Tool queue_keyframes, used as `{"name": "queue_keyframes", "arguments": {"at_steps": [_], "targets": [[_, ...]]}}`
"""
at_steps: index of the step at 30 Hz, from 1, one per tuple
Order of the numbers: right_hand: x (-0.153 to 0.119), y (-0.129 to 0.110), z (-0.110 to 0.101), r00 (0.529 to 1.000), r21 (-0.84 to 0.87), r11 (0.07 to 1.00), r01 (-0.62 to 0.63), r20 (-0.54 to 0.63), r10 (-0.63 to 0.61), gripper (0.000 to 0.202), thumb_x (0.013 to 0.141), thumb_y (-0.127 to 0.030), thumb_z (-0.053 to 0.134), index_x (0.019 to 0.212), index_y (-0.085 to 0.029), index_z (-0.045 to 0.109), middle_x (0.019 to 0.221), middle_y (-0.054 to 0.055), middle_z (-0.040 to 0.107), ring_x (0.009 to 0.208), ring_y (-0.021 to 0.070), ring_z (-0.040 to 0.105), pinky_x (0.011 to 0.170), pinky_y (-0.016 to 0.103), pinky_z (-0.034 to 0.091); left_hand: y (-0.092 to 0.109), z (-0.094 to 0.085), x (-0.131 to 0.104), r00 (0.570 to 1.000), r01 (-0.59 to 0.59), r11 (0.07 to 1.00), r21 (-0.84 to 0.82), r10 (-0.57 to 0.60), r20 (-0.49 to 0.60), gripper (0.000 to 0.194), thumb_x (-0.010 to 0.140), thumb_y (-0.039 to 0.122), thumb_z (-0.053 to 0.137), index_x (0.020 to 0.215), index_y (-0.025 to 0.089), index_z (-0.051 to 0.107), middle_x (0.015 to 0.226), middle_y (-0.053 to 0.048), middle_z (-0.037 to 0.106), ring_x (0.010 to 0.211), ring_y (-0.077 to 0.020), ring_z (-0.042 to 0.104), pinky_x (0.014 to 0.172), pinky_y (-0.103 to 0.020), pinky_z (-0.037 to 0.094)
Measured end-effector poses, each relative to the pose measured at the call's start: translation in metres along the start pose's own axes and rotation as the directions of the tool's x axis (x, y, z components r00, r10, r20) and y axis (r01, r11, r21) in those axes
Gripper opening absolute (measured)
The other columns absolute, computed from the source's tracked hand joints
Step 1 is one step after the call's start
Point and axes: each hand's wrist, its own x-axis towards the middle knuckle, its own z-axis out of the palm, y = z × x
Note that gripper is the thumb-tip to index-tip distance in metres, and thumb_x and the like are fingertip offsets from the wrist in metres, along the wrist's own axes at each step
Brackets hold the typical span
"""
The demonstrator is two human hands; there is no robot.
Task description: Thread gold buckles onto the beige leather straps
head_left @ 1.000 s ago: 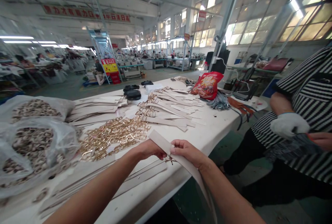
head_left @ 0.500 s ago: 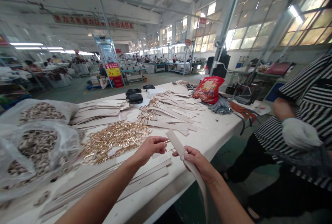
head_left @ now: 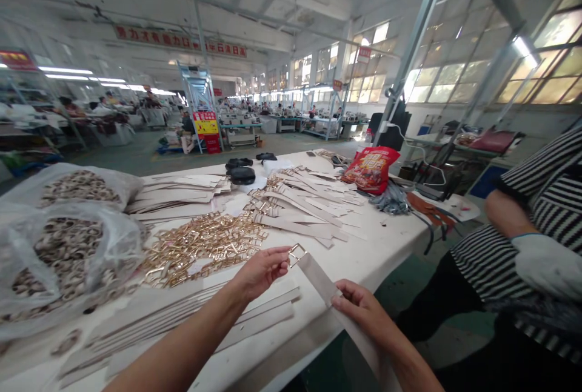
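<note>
A gold buckle point(head_left: 294, 249) meets a pale strap point(head_left: 321, 277).
The left hand point(head_left: 266, 268) pinches the buckle by its side, and the right hand point(head_left: 361, 307) grips the strap, over the edge of the table point(head_left: 382, 246). The buckle is at the strap's end, but I can't tell if they are joined. Near the left hand are lots of loose buckles point(head_left: 204, 243) and flat straps point(head_left: 268, 322) with no buckles that I can see. Farther off, a messy heap of straps point(head_left: 304, 201) has buckles at one end, so that part looks done.

Left hand point(head_left: 268, 268) — pinching a gold buckle point(head_left: 296, 254).
</note>
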Motion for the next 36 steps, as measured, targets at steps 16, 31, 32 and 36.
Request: {"name": "queue_keyframes", "arguments": {"at_steps": [16, 31, 32, 36], "targets": [[0.037, 0.001, 0.033, 0.987, -0.051, 0.987, 0.15, -0.046, -0.152, 0.025, 0.076, -0.039, 0.064, 0.088, -0.016, 0.064, 0.083, 0.003, 0.067, 0.076, 0.0169, 0.056, 0.069, 0.027, 0.04, -0.038, 0.018, 0.004, 0.992, -0.094, 0.99, 0.109, 0.083, 0.099, 0.034, 0.064, 0.022, 0.075, 0.096, 0.011, 0.067, 0.074, -0.004, 0.061, 0.058, -0.0058, 0.048, 0.057, -0.018, 0.042], [0.045, 0.004, 0.051, 0.995, -0.209, 0.973, 0.098, 0.012, -0.098, 0.021, 0.077, -0.035, 0.059, 0.078, -0.015, 0.063, 0.065, -0.002, 0.053, 0.062, 0.012, 0.043, 0.057, 0.024, 0.032, -0.024, -0.007, 0.005, 0.98, -0.188, 0.854, 0.485, 0.131, 0.148, 0.028, 0.072, 0.039, 0.066, 0.08, 0.013, 0.069, 0.077, -0.004, 0.062, 0.07, -0.0119, 0.051, 0.064, -0.022, 0.041], [0.044, 0.003, 0.053, 0.996, -0.207, 0.974, 0.091, 0.025, -0.087, 0.021, 0.077, -0.035, 0.059, 0.078, -0.015, 0.063, 0.065, -0.002, 0.053, 0.061, 0.0118, 0.042, 0.056, 0.024, 0.031, -0.025, -0.01, 0.006, 0.982, -0.169, 0.867, 0.469, 0.109, 0.152, 0.028, 0.072, 0.04, 0.066, 0.08, 0.012, 0.069, 0.075, -0.004, 0.062, 0.068, -0.0114, 0.051, 0.063, -0.021, 0.04], [0.046, 0.005, 0.059, 0.997, -0.211, 0.975, 0.066, 0.046, -0.058, 0.022, 0.077, -0.037, 0.058, 0.08, -0.016, 0.063, 0.064, -0.002, 0.052, 0.06, 0.0121, 0.041, 0.055, 0.023, 0.03, -0.022, -0.021, 0.004, 0.982, -0.12, 0.894, 0.432, 0.042, 0.185, 0.029, 0.069, 0.037, 0.07, 0.083, 0.012, 0.069, 0.077, -0.005, 0.063, 0.068, -0.0117, 0.053, 0.062, -0.021, 0.041]]}}
